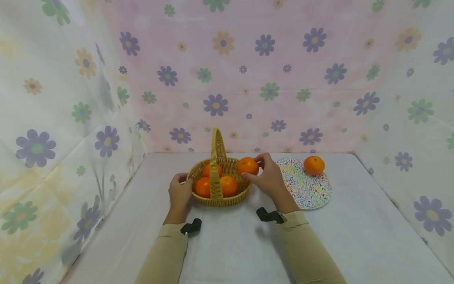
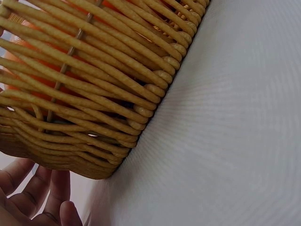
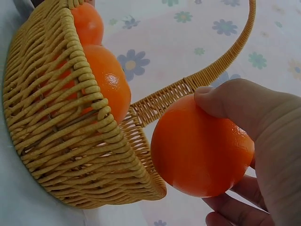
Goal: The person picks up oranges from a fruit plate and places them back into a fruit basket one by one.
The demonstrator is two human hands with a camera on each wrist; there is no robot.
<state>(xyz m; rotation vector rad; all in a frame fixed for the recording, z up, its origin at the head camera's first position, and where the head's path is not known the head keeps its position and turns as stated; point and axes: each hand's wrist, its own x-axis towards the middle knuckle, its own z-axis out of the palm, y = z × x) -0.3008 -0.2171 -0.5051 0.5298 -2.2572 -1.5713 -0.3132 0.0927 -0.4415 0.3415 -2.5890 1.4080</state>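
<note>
A yellow-brown wicker basket [image 1: 223,202] with a tall arched handle [image 1: 214,165] stands on the table. Inside lie three oranges, one at the back [image 1: 212,170], one at front left [image 1: 203,187] and one at front right [image 1: 229,186]. My left hand [image 1: 180,193] holds the basket's left end, thumb by the rim and fingers against the outer weave [image 2: 84,94]. Between thumb and fingers, my right hand [image 1: 267,175] grips another orange [image 3: 202,146] at the basket's right rim. Its underside overlaps the basket's inside in the head view.
To the right lies a round mat [image 1: 306,193] with multicoloured squiggles, bearing one orange [image 1: 314,165] near its back edge. White cloth [image 1: 227,244] covers the table. Flower-patterned fabric walls [image 1: 241,79] enclose the back and both sides.
</note>
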